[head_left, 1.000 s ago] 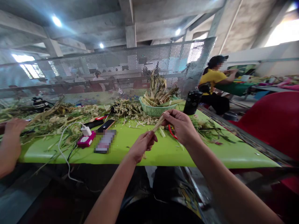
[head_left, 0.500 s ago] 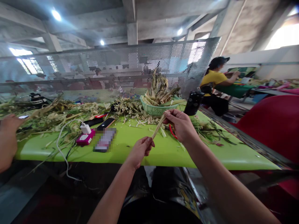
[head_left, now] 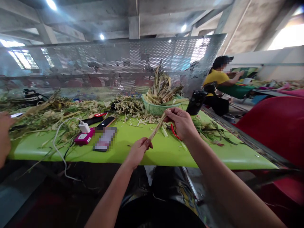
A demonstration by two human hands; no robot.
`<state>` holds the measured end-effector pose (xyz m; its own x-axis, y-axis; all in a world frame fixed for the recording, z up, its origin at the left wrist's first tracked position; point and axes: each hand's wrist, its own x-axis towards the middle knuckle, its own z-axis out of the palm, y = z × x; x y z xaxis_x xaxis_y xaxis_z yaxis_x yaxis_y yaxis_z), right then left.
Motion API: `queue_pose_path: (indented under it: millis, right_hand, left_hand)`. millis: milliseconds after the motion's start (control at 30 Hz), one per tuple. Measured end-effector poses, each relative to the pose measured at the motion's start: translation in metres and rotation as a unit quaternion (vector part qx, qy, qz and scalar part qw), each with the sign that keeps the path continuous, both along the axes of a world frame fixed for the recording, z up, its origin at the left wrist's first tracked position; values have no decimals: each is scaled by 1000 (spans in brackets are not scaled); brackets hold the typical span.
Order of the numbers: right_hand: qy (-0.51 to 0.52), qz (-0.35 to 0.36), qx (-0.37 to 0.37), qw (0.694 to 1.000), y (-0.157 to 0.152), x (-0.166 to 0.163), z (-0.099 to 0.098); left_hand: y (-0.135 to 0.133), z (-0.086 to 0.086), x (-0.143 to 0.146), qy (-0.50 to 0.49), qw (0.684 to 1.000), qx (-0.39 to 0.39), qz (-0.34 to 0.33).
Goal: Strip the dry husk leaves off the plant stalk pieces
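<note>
A narrow, pale dried husk strip (head_left: pixel 157 129) slants between my two hands above the front of the green table (head_left: pixel 171 155). My left hand (head_left: pixel 139 152) pinches its lower end, thumb on top. At the upper end the strip is gripped by my right hand (head_left: pixel 179 122), fingers curled around it. Behind my right hand stands a light green basket (head_left: pixel 155 109) with dried husks (head_left: pixel 163 88) piled in it. Red handles (head_left: pixel 174 131) of a tool lie on the table beside my right hand, partly hidden by it.
To the left lie two phones (head_left: pixel 104 139) and a magenta power block (head_left: pixel 83 136) with a white cable. Husk scraps (head_left: pixel 59 110) cover the back left. A black bottle-like object (head_left: pixel 196 103) stands right of the basket. Another person's hand (head_left: pixel 4 126) shows far left; a person in yellow (head_left: pixel 217 77) sits right.
The view has shifted slightly, so the table appears a little higher and further left. Both my hands keep hold of the strip, in nearly the same pose.
</note>
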<state>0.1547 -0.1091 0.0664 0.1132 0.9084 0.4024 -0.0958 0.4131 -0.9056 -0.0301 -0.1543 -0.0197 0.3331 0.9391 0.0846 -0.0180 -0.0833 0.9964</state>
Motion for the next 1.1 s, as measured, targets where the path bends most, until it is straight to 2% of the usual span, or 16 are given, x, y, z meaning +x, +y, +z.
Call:
queue_pose_path:
  millis: [167,367,467,633,767,933,1100]
  right_hand:
    - [-4,-2,-9,1000,4,0,0]
    - [-41,0,-20,999,16,9,-2]
    - [-82,-3,-20,996,25,31,-3]
    - [-166,-79,-1,983,20,88,-7]
    - [-306,-89,-51,947,-2,126,-21]
    - [-487,-82,-76,866,-26,146,-45]
    - [-570,-196,-31,797,-28,157,-53]
  left_hand:
    - [0,-1,2,-88,995,-52,-9]
    - [7,-6,9,-71,994,-57,68]
    - [12,-8,10,-96,987,-69,107]
    - [20,-14,7,-197,965,-105,138]
    - [23,-21,4,-237,954,-105,151]
    - [21,-27,4,-252,951,-82,161]
    - [22,-31,3,-261,948,-70,171]
